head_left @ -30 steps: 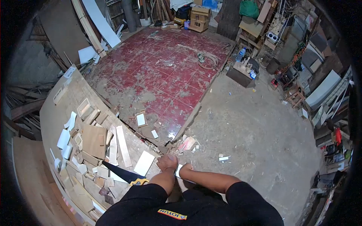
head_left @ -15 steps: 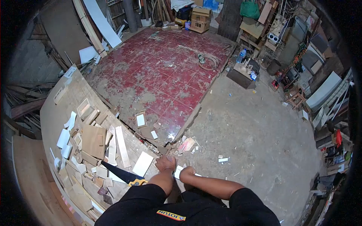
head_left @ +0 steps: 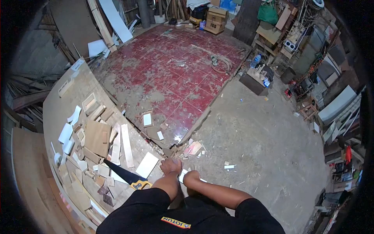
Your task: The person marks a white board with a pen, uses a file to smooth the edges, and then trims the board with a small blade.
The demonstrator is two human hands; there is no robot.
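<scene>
My left hand (head_left: 171,166) is at the right edge of the worktable, its fingers curled down. What they grip, if anything, is hidden beneath them. Just to the right, my right hand (head_left: 191,178) is closed on a narrow white board (head_left: 182,176), which shows on both sides of the fist. A white rectangular panel (head_left: 147,165) lies on the table left of my left hand. Near my left forearm rests a handsaw (head_left: 120,172) with a dark blade and a yellow-and-black handle.
The worktable (head_left: 86,80) carries a pile of wood offcuts, including a brown panel (head_left: 96,138) and pale strips (head_left: 127,146). Scraps litter the concrete floor (head_left: 249,136) and red tiles (head_left: 163,84). A dark box (head_left: 251,84) stands on the right, a cardboard carton (head_left: 215,21) at the back.
The view has turned slightly left, so the background sits farther right. My right hand has shifted slightly; both hands keep nearly the same pose at the table edge.
</scene>
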